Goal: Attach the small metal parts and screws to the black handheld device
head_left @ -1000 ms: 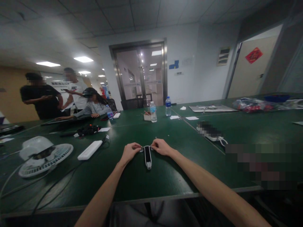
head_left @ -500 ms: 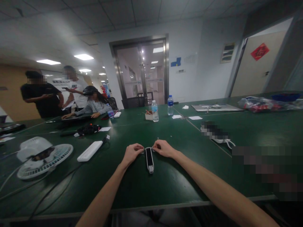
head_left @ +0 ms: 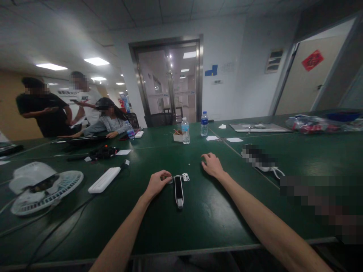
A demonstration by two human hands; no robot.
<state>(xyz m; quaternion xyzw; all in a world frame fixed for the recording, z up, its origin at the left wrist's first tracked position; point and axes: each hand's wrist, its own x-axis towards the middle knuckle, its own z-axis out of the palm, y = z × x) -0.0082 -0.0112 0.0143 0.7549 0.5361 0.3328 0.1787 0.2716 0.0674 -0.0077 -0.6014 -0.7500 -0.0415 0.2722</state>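
Observation:
A slim device (head_left: 179, 189) with a black face, a white frame and a grey lower end lies on the green table. On the right of its upper end, a small white plate with holes (head_left: 186, 177) is exposed. My left hand (head_left: 157, 183) is closed in a pinch on a small metal plate (head_left: 170, 180) at the left of that end; the fingers partly cover it. To the upper right, away from the device, my right hand (head_left: 212, 164) is low over the table, holding nothing visible, its fingers loosely curved and apart. A tiny bright piece (head_left: 189, 164) lies between it and the device.
A white power strip (head_left: 104, 180) with a cable and a white fan part (head_left: 47, 192) lie on the left. Two water bottles (head_left: 185, 130) and a small box (head_left: 178, 136) stand farther back. Three people (head_left: 44, 105) are at the far left. Dark cables cross the table's left side.
My right hand has let go of the plate on the device's right side and moved up and to the right, uncovering it. My left hand stays at the left plate.

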